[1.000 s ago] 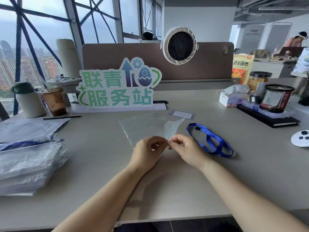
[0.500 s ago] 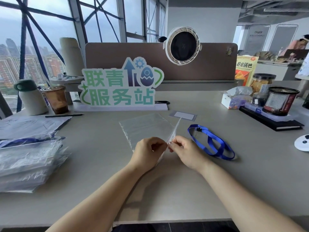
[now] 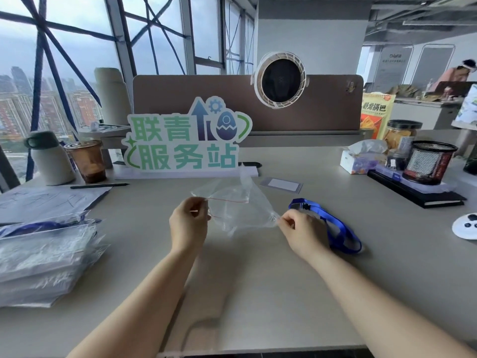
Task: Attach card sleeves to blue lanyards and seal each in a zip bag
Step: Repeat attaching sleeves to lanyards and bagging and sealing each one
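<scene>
A clear zip bag with a thin red line along its mouth hangs lifted above the grey desk. My left hand pinches one side of the mouth and my right hand pinches the other, so the bag's mouth gapes between them. A blue lanyard with a black clip lies coiled on the desk just right of my right hand. A clear card sleeve with a white insert lies flat behind the bag.
A stack of bagged lanyards sits at the left. A green sign, a cup and a flask stand behind. At the right are a mesh pen pot, a tissue box and a black notebook.
My hands have moved apart from the middle and lifted the bag off the desk, pulling its mouth open. The lanyard and card sleeve have not moved.
</scene>
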The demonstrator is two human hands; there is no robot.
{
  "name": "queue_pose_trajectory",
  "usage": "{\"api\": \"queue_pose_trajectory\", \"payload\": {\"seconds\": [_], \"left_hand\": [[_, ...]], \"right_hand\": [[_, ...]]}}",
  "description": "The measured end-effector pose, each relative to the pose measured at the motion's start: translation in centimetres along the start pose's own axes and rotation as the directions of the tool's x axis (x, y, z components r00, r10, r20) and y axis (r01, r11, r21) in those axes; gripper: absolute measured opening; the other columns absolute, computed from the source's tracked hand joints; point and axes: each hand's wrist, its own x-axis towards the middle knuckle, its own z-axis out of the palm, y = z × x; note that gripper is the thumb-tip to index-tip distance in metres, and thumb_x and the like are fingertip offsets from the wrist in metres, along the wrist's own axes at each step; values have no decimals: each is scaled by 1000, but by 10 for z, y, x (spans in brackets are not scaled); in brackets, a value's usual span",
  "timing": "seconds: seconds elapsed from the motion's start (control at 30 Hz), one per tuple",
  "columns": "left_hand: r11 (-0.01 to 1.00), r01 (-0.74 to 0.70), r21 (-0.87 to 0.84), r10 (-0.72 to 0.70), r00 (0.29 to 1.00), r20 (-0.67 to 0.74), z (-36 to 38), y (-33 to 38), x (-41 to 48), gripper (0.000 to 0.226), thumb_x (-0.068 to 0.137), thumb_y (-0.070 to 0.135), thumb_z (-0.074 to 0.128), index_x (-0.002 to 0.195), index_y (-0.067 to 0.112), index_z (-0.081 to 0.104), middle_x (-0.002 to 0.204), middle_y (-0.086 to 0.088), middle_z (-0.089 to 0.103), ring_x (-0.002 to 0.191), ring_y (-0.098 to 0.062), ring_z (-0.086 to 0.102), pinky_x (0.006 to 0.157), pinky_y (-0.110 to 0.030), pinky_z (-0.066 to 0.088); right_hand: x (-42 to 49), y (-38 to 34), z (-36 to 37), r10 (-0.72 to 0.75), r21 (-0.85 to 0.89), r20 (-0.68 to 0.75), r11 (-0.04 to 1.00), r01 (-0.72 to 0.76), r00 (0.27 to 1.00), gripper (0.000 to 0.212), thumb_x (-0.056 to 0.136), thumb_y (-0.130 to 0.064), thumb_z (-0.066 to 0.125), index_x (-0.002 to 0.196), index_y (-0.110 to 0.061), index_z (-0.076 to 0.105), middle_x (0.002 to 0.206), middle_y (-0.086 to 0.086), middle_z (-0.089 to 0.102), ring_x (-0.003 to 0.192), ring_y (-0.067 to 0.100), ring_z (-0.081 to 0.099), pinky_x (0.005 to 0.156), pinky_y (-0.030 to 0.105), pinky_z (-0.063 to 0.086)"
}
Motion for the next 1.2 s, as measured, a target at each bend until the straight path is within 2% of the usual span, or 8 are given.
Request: {"api": "queue_pose_trajectory", "payload": {"seconds": [0.13, 0.2, 0.37, 0.53, 0.73, 0.9, 1.07, 1.2], "left_hand": [[996, -60, 69, 60, 998, 4, 8, 12, 21, 17, 93, 14, 52, 99, 15, 68, 79, 0, 67, 61, -3, 62, 57, -18, 40], [976, -133, 173, 146, 987, -61, 10, 16, 35, 21, 93, 14, 49, 101, 15, 68, 91, -4, 68, 74, -16, 63, 64, -22, 40], [901, -319, 294, 343, 939, -32, 27, 8, 43, 25, 94, 12, 49, 113, 17, 65, 114, -6, 60, 90, -23, 60, 76, -27, 43], [763, -491, 421, 494, 862, 112, 50, -20, 36, 36, 85, 11, 64, 120, 19, 64, 118, -4, 62, 104, -29, 57, 91, -40, 45], [620, -657, 430, 674, 726, 137, 48, -14, 28, 37, 86, 23, 53, 122, 22, 61, 116, 0, 60, 104, -24, 53, 93, -34, 37], [551, -785, 283, 765, 611, 202, 48, 1, 9, 34, 87, 20, 52, 119, 19, 62, 111, 0, 61, 100, -21, 55, 88, -29, 40], [560, -813, 158, 700, 566, 435, 61, 7, -13, 33, 87, 19, 52, 118, 20, 62, 111, 3, 62, 101, -15, 54, 90, -18, 37], [582, -789, 195, 471, 523, 710, 67, 2, -25, 46, 85, 42, 46, 125, 23, 59, 130, 3, 57, 118, -20, 53, 100, -31, 43]], "right_hand": [[20, 9, -2, -100, -3, -14, 995, 100, 995, 30, 92, -43, 49, 85, -20, 67, 75, -4, 64, 81, 23, 57, 73, 32, 40], [37, 15, -2, -84, -117, 14, 990, 85, 996, 33, 94, -44, 42, 105, -23, 65, 106, -3, 67, 103, 26, 56, 85, 32, 38], [75, 39, 18, 121, -334, 300, 942, -15, 946, 64, 93, -59, 29, 146, -24, 26, 156, -4, 22, 143, 20, 17, 115, 40, 16], [109, 42, 36, 168, -383, 332, 923, -30, 928, 68, 92, -61, 25, 147, -21, 20, 158, -4, 14, 144, 22, 11, 117, 42, 4], [119, 47, 42, 144, -391, 293, 920, -19, 945, 50, 90, -61, 27, 116, -23, 48, 137, -4, 47, 128, 23, 37, 110, 41, 20], [82, 53, 22, 44, -316, 304, 947, 58, 952, 50, 93, -56, 30, 132, -29, 43, 147, -12, 37, 135, 16, 32, 111, 35, 22], [20, 53, -13, -128, -192, 320, 961, 197, 939, 42, 97, -43, 35, 137, -32, 41, 148, -17, 35, 137, 7, 29, 113, 29, 20], [-16, 58, -37, -241, 12, 317, 968, 250, 917, 34, 94, -33, 50, 128, -30, 55, 135, -18, 51, 128, 1, 41, 108, 20, 27]]}}
